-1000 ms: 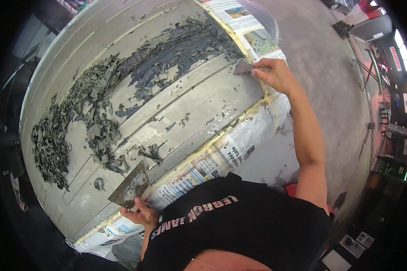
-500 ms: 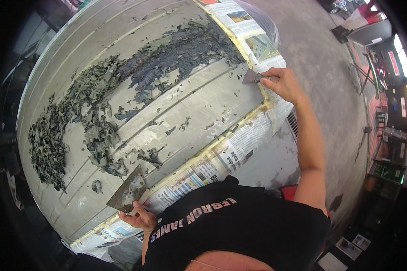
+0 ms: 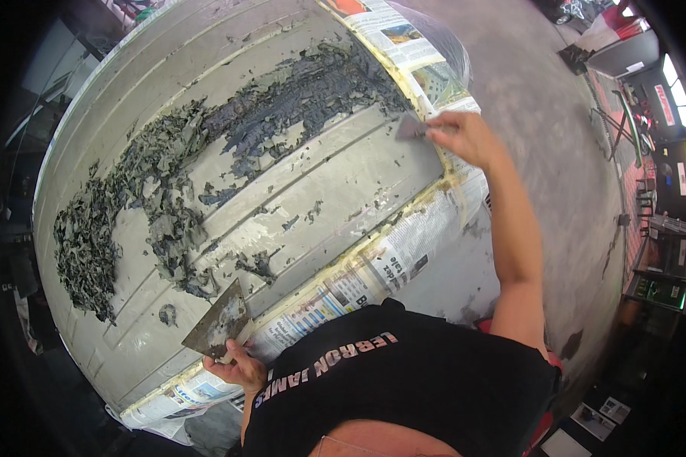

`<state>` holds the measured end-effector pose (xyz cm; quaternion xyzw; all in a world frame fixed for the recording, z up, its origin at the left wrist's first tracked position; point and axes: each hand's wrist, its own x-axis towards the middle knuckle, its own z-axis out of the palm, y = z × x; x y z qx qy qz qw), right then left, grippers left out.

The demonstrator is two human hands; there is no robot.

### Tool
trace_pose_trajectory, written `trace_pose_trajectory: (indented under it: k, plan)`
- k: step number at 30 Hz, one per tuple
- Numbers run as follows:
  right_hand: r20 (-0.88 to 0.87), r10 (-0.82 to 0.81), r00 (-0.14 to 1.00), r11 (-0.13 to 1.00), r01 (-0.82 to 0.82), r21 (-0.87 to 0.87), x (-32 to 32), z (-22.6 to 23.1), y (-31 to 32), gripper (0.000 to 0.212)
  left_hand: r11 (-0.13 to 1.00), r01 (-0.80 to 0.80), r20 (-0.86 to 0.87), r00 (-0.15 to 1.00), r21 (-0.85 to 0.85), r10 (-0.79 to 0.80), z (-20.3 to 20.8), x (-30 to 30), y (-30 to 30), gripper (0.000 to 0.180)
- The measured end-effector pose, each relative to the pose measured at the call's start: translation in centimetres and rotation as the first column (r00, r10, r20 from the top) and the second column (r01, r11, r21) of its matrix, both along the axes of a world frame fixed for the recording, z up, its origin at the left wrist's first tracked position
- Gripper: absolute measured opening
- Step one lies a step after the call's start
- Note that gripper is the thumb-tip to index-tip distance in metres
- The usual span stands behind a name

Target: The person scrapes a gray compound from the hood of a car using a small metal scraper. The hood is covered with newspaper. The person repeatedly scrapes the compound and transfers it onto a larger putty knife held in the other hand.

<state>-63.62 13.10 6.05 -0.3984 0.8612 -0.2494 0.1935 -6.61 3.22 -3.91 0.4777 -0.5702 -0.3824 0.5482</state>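
Observation:
My right hand (image 3: 465,137) grips the handle of a small scraper (image 3: 411,129), its blade over the bare grey panel close to the taped right edge. The blade is slightly blurred. In my left hand (image 3: 240,369) is a wide, roughly triangular putty knife (image 3: 219,321) with a stained, whitish-smeared blade, held near the panel's front edge. Across the ridged vehicle panel (image 3: 343,175) runs a band of dark, wrinkled paint flakes (image 3: 179,148), heaped thickest at the left. Smaller flakes lie scattered on the bare stretch.
Newspaper (image 3: 343,289) and yellowish masking tape border the panel's front and right sides. Thin clear plastic (image 3: 442,46) shows beyond the far right corner. Concrete floor (image 3: 556,183) extends to the right, with a folding metal stand (image 3: 625,126) and shelving along the wall.
My right hand has moved the small scraper slightly left and up, away from the taped edge. The left hand and putty knife stay nearly in place; the view has shifted a little.

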Motion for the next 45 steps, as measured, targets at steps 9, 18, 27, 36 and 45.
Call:
trace_pose_trajectory:
  k: [9, 18, 27, 36, 45]
  plan:
    - [0.005, -0.046, 0.999, 0.997, 0.045, 0.063, 0.8, -0.2, 0.9, 0.038, 0.999, 0.042, 0.062, 0.997, 0.017, -0.043, 0.6, 0.0, 0.4, 0.038]
    - [-0.022, -0.02, 1.0, 0.998, 0.022, 0.063, 1.4, 0.6, 1.1, 0.036, 0.998, 0.051, -0.02, 0.999, 0.043, -0.05, 0.5, 0.1, 0.4, 0.038]
    - [-0.065, -0.123, 0.99, 0.991, 0.127, 0.052, 6.0, 0.6, 1.2, 0.032, 0.994, 0.081, -0.021, 0.997, 0.068, -0.08, 0.4, 0.4, 0.4, 0.039]
    - [-0.107, -0.164, 0.981, 0.986, 0.167, 0.017, 5.7, 0.8, -0.3, 0.037, 0.99, 0.123, 0.019, 0.992, 0.065, -0.124, 1.1, 0.2, 0.2, 0.037]
    - [-0.117, -0.22, 0.968, 0.975, 0.217, -0.043, 5.5, -0.9, 0.1, 0.035, 0.991, 0.071, -0.042, 0.997, 0.117, -0.066, 1.5, 0.0, 0.9, 0.04]
